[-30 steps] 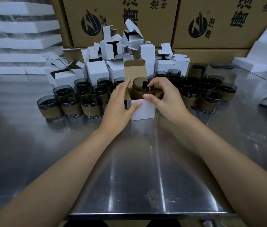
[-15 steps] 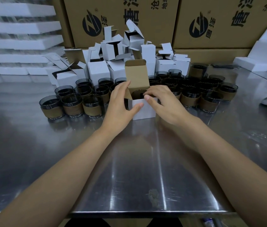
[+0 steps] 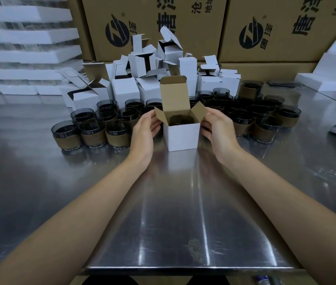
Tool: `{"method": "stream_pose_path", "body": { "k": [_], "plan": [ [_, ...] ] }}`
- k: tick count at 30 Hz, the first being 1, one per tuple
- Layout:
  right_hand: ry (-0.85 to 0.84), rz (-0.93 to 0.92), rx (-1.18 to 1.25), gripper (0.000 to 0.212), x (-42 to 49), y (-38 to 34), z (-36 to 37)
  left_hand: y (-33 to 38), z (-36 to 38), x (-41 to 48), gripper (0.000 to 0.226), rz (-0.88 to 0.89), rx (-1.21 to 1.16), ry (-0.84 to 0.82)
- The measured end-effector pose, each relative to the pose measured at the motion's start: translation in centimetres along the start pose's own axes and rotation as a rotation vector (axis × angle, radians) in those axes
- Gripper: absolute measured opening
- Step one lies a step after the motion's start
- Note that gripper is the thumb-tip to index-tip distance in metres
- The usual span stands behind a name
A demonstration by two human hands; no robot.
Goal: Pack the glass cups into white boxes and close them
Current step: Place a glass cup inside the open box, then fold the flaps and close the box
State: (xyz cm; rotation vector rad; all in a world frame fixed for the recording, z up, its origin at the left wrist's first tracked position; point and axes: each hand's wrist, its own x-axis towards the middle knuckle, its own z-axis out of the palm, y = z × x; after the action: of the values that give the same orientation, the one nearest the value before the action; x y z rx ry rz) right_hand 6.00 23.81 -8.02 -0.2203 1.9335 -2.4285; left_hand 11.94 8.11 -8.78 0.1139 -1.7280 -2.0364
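from my remote seat the biggest thing is the brushed steel table (image 3: pixel 173 202), glossy and streaked with light, its near edge running straight across at six o'clock. the wide bare stretch between that edge and the work is crossed only by two forearms. at twelve o'clock stand matte brown cartons (image 3: pixel 276 27) with black print, flat-faced, like a wall. at ten o'clock lie stacked white foam slabs (image 3: pixel 25 36), soft-edged. before the cartons sits a jumble of small white boxes (image 3: pixel 125 91), flaps sticking up at odd angles. smoky glass cups with tan paper bands stand in rows at nine o'clock (image 3: pixel 93 132) and three o'clock (image 3: pixel 266 128), close on both sides. between them, dead centre, the open white box (image 3: pixel 181 136) stands upright, its kraft-brown lid raised and side flaps splayed. the glass cup (image 3: pixel 181 119) sits inside, only its round rim showing. my left hand (image 3: pixel 142 134) and right hand (image 3: pixel 218 130) flank the box, fingers loosely extended and touching the side flaps, clenching nothing.
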Motion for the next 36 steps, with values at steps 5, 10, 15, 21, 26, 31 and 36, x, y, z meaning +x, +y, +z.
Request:
{"method": "stream_pose_path", "body": {
  "k": [5,10,15,21,26,31,36],
  "plan": [
    [-0.136,-0.281,-0.537,0.025,-0.4,0.8,-0.3,-0.1,0.2,0.2,0.043,-0.020,-0.013,0.009],
    [-0.161,-0.308,-0.606,0.026,-0.2,0.7,-0.4,-0.2,0.1,0.4,0.040,-0.015,-0.036,-0.006],
    [-0.166,-0.331,-0.679,0.032,-0.4,0.4,-0.3,-0.8,-0.3,0.2,0.035,0.112,0.136,-0.102],
    [-0.150,-0.330,-0.663,0.034,-0.5,0.3,-0.2,-1.7,-0.5,0.3,0.042,0.210,0.400,-0.121],
    [-0.160,-0.334,-0.643,0.031,-0.3,0.6,-0.1,-1.4,-0.5,0.5,0.029,0.241,0.427,-0.107],
    [-0.168,-0.281,-0.425,0.019,-0.3,0.7,0.2,-0.9,-0.6,0.8,0.024,0.217,0.324,-0.155],
    [-0.198,-0.264,-0.364,0.015,-0.2,0.9,0.2,-0.9,-0.5,1.1,0.028,0.173,0.104,-0.113]
  ]
}}
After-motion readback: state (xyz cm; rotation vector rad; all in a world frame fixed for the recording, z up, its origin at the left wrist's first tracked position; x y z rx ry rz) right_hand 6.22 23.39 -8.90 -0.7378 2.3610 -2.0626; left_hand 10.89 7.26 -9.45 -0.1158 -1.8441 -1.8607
